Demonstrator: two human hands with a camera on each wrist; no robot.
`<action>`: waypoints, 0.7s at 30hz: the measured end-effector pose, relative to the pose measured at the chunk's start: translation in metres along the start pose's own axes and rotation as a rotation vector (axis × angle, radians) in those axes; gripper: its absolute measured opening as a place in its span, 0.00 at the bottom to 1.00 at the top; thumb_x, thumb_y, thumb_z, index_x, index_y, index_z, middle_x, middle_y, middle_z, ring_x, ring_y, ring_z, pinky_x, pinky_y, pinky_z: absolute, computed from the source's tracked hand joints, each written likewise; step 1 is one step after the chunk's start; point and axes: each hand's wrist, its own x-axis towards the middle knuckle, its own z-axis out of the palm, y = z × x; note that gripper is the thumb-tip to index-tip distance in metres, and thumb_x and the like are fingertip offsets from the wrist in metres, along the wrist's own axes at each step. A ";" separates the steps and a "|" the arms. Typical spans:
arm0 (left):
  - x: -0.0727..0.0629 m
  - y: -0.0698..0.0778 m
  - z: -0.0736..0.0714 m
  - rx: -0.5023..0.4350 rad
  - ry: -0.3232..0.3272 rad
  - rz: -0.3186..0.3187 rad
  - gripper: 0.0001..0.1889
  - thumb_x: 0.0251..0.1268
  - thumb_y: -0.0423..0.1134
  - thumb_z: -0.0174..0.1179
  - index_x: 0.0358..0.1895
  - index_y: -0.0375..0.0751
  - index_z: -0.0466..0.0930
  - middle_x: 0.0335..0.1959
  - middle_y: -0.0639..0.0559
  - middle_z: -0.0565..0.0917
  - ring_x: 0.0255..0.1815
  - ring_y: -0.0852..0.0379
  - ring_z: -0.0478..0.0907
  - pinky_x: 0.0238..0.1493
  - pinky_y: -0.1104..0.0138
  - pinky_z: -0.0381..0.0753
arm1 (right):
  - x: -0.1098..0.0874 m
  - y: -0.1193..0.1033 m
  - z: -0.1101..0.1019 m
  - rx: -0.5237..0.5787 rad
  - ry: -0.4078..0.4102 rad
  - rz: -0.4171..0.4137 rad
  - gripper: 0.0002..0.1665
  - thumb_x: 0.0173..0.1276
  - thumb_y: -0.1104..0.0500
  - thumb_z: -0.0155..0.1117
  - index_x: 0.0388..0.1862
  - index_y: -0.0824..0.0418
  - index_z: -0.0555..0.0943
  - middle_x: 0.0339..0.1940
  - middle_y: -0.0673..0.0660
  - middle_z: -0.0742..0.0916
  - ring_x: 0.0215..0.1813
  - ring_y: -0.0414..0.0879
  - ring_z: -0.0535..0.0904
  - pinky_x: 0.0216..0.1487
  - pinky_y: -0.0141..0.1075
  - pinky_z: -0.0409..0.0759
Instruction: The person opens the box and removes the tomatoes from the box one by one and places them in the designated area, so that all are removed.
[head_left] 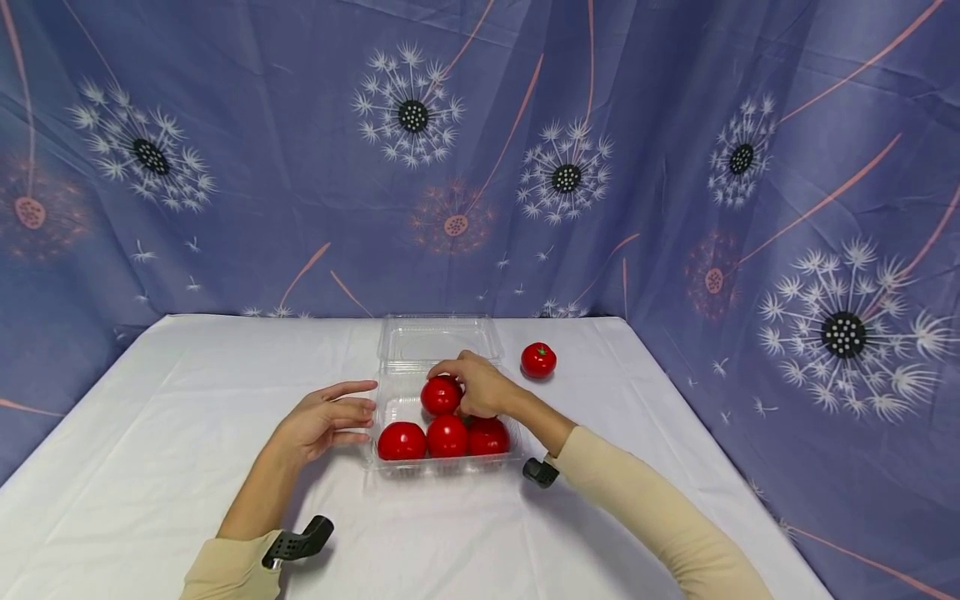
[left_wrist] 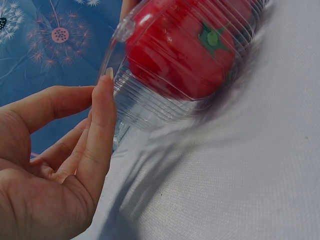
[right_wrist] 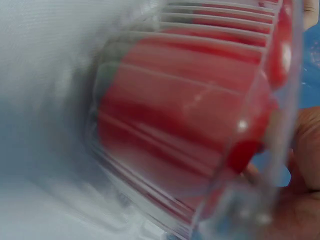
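Note:
A clear plastic clamshell box [head_left: 392, 408] lies on the table with its lid folded back. Three red tomatoes stand along its near side: a left one [head_left: 402, 441], a middle one [head_left: 447, 437] and a right one [head_left: 488, 437]. My right hand [head_left: 482, 387] grips another tomato [head_left: 441, 395] from above, over the box's back part. At the box's left side is my left hand [head_left: 322, 421], its fingers extended and holding nothing; in the left wrist view its fingertips are at the rim [left_wrist: 107, 60]. The right wrist view is blurred, showing a tomato [right_wrist: 165, 110] through the box wall.
One more tomato [head_left: 538, 360] with a green stem top sits on the white tablecloth [head_left: 600, 392], right of the raised lid [head_left: 438, 340]. A blue curtain with dandelion prints [head_left: 480, 167] hangs behind the table and along its right side.

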 end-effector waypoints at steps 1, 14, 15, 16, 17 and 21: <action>0.000 0.000 0.000 0.001 0.001 0.001 0.29 0.67 0.26 0.60 0.72 0.36 0.68 0.45 0.51 0.86 0.37 0.58 0.87 0.38 0.63 0.90 | 0.000 0.000 -0.001 0.002 0.003 0.001 0.42 0.45 0.73 0.72 0.63 0.51 0.81 0.45 0.58 0.81 0.43 0.46 0.71 0.37 0.35 0.75; 0.003 -0.001 0.001 0.003 0.003 0.004 0.29 0.67 0.26 0.60 0.72 0.35 0.69 0.43 0.52 0.87 0.37 0.58 0.87 0.37 0.63 0.90 | -0.006 0.001 -0.021 0.055 0.029 0.102 0.41 0.48 0.58 0.84 0.63 0.49 0.79 0.50 0.58 0.82 0.53 0.52 0.77 0.48 0.42 0.80; 0.003 -0.001 0.001 0.004 -0.008 0.006 0.29 0.67 0.27 0.59 0.72 0.35 0.68 0.43 0.52 0.87 0.37 0.58 0.87 0.38 0.63 0.90 | -0.007 0.002 -0.023 0.066 0.030 0.112 0.41 0.48 0.58 0.84 0.63 0.49 0.79 0.51 0.58 0.82 0.53 0.53 0.77 0.48 0.43 0.80; 0.003 -0.001 0.001 0.003 -0.007 0.006 0.29 0.67 0.26 0.60 0.72 0.35 0.68 0.43 0.52 0.87 0.37 0.58 0.87 0.38 0.63 0.90 | -0.008 0.002 -0.025 0.075 0.030 0.120 0.41 0.48 0.58 0.84 0.63 0.49 0.78 0.51 0.57 0.82 0.53 0.52 0.77 0.49 0.43 0.81; 0.002 0.000 0.001 0.007 -0.015 0.008 0.30 0.68 0.27 0.59 0.73 0.34 0.67 0.43 0.52 0.87 0.37 0.58 0.87 0.38 0.63 0.90 | -0.008 0.002 -0.026 0.081 0.033 0.124 0.41 0.48 0.58 0.84 0.63 0.49 0.78 0.52 0.57 0.83 0.53 0.52 0.77 0.49 0.43 0.81; 0.000 0.001 -0.001 0.005 0.003 -0.001 0.29 0.67 0.27 0.60 0.72 0.35 0.68 0.44 0.52 0.86 0.37 0.58 0.87 0.38 0.63 0.90 | -0.008 0.002 -0.030 0.107 0.036 0.142 0.40 0.48 0.57 0.84 0.62 0.49 0.77 0.55 0.57 0.84 0.55 0.52 0.78 0.51 0.44 0.83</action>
